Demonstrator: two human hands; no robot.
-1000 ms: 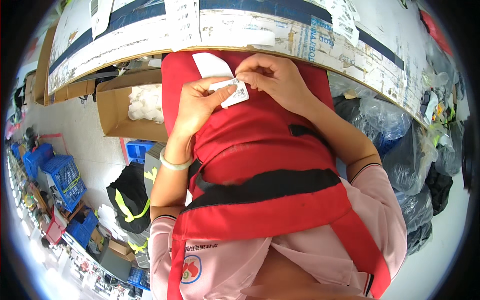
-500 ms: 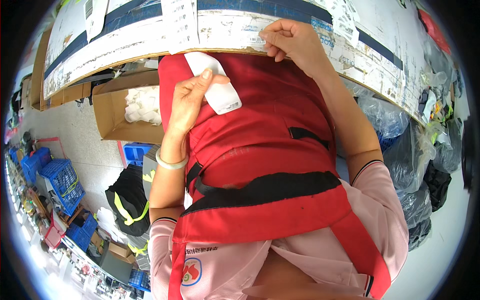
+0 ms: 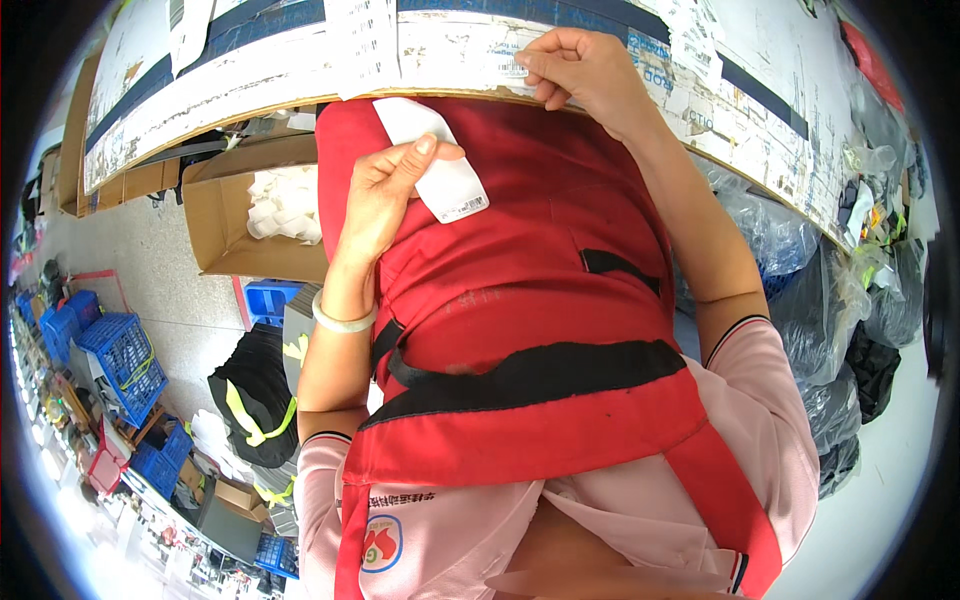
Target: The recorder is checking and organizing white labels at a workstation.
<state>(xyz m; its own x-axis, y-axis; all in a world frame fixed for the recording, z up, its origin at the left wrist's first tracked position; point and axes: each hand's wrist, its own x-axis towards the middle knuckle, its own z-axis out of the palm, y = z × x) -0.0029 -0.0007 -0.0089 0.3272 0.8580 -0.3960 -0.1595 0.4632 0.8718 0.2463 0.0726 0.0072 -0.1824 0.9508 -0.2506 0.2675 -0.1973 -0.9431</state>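
Observation:
My left hand point(image 3: 385, 190) grips a strip of white labels point(image 3: 458, 185) between thumb and fingers, above the red apron point(image 3: 560, 240) on my lap. The strip is bent, its upper end near the worktable edge, and dark print shows at its lower end. At the front edge of the white, scuffed worktable point(image 3: 270, 90), my right hand point(image 3: 590, 75) is closed with thumb and fingertips together. Beside those fingertips is a small printed label point(image 3: 507, 62); whether they pinch it or it lies on the table I cannot tell.
More printed label sheets point(image 3: 362, 45) lie on the worktable. Below its left part stands a cardboard box point(image 3: 225, 245) holding white pieces. Further left are blue crates point(image 3: 125, 365) and a bundle of black items point(image 3: 255, 400) tied with yellow-green strips. Clear plastic bags point(image 3: 815, 310) crowd the right side.
The label strip in my left hand has tilted slightly, its lower end shifting a little up and right. My right hand appears slightly higher, as does the table edge.

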